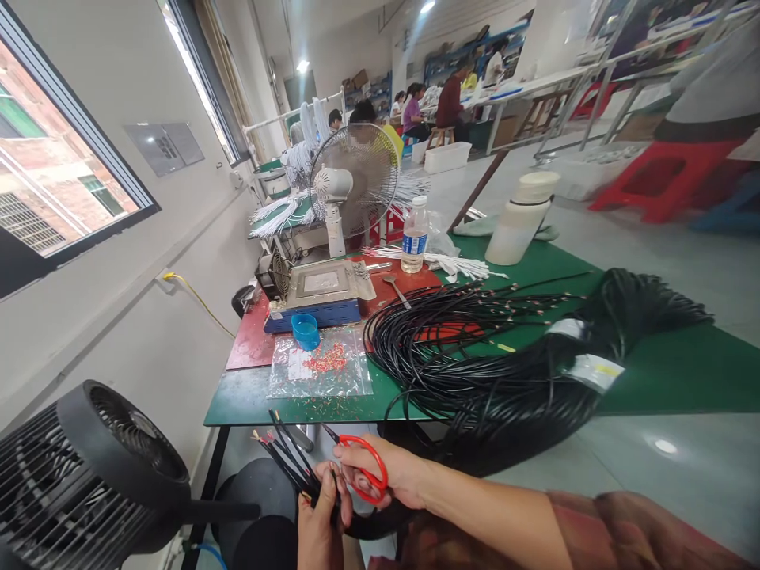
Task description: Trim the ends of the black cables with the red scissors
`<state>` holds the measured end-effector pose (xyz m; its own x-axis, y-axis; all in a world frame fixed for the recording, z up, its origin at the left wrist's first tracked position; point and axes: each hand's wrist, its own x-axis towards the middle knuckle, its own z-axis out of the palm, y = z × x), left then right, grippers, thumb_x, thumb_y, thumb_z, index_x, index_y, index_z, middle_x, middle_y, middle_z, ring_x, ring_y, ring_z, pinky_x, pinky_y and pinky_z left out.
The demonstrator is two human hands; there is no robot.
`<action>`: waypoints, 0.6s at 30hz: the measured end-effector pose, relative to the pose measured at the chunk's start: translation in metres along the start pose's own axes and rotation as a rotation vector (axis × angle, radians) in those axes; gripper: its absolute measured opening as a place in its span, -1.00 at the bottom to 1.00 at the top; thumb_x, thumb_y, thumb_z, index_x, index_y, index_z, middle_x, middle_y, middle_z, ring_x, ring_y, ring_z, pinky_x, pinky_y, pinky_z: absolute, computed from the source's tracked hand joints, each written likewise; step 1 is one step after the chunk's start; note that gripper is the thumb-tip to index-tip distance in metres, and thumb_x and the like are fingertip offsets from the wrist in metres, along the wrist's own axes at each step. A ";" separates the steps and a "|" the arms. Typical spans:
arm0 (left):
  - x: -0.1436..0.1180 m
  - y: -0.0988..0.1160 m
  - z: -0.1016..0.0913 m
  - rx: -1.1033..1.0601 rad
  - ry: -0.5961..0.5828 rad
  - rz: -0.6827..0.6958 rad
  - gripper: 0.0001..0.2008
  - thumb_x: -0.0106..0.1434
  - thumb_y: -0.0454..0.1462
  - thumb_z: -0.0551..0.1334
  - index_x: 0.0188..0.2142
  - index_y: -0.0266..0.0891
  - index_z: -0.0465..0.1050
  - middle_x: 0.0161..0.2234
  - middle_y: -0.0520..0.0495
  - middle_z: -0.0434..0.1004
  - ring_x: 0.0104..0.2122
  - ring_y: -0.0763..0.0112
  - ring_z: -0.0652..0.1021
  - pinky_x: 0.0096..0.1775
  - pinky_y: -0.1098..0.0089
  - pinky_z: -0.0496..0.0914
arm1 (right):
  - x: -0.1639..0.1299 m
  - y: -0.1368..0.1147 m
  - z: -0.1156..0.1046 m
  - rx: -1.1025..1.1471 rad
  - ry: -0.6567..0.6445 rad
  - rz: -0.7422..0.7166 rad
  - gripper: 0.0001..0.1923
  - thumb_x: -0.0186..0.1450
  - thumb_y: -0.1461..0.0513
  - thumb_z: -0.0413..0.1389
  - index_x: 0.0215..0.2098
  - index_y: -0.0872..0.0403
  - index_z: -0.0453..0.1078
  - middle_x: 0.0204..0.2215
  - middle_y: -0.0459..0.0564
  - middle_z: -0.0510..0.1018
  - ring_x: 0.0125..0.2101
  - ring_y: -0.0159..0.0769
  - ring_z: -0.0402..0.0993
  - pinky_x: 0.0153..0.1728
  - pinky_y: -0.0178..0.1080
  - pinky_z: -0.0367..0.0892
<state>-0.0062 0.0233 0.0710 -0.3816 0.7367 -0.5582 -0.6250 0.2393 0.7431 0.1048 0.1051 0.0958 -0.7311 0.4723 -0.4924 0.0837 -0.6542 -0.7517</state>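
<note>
Your left hand is gripping wires fanning up-left; your right hand, closed through scissors, is touching it from the right.

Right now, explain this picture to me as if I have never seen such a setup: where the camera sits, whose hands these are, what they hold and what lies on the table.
The camera sits on a person's head and looks down at their own bare hands. The left hand grips a bunch of short black wires. The right hand holds red-handled scissors beside that bunch. Ahead stands a green table with a big coil of black cable, a clear bag of small red bits, a blue cup, a metal-topped device, a water bottle and a white fan. A black fan stands at the lower left. Other people work farther back.
</note>
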 end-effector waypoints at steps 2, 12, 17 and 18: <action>-0.001 0.001 0.001 0.004 -0.005 0.016 -0.74 -0.17 -0.19 0.35 -0.51 -0.26 0.37 -0.65 0.11 0.39 -0.63 0.68 0.37 -0.52 0.60 0.30 | -0.001 0.001 0.000 -0.005 -0.002 -0.004 -0.58 0.03 -0.05 0.14 -0.63 0.15 0.26 -0.84 -0.25 0.17 -0.83 -0.58 0.01 -0.86 -0.49 -0.08; -0.003 0.002 0.008 0.058 -0.031 0.072 -0.74 -0.16 -0.15 0.34 -0.53 -0.26 0.36 -0.77 0.15 0.25 -0.71 0.67 0.30 -0.57 0.58 0.26 | 0.003 0.005 -0.003 -0.007 -0.032 -0.021 -0.57 0.04 -0.05 0.14 -0.66 0.15 0.24 -0.84 -0.24 0.16 -0.82 -0.59 -0.01 -0.85 -0.48 -0.13; -0.001 0.001 0.007 0.077 -0.026 0.078 -0.73 -0.16 -0.14 0.33 -0.52 -0.26 0.37 -0.76 0.13 0.27 -0.69 0.63 0.32 -0.59 0.57 0.25 | 0.005 0.007 -0.004 -0.015 -0.026 -0.018 -0.59 0.06 -0.03 0.13 -0.60 0.15 0.26 -0.83 -0.25 0.18 -0.82 -0.59 0.01 -0.84 -0.49 -0.11; -0.001 0.000 0.006 0.078 -0.030 0.077 -0.74 -0.15 -0.15 0.32 -0.51 -0.26 0.36 -0.76 0.14 0.27 -0.69 0.63 0.32 -0.59 0.57 0.25 | 0.004 0.006 -0.004 -0.020 -0.021 -0.018 -0.59 0.06 -0.04 0.13 -0.59 0.15 0.27 -0.82 -0.25 0.18 -0.82 -0.59 0.02 -0.85 -0.49 -0.11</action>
<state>-0.0018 0.0267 0.0737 -0.4049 0.7732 -0.4881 -0.5391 0.2292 0.8104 0.1046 0.1052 0.0872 -0.7464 0.4717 -0.4695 0.0833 -0.6337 -0.7691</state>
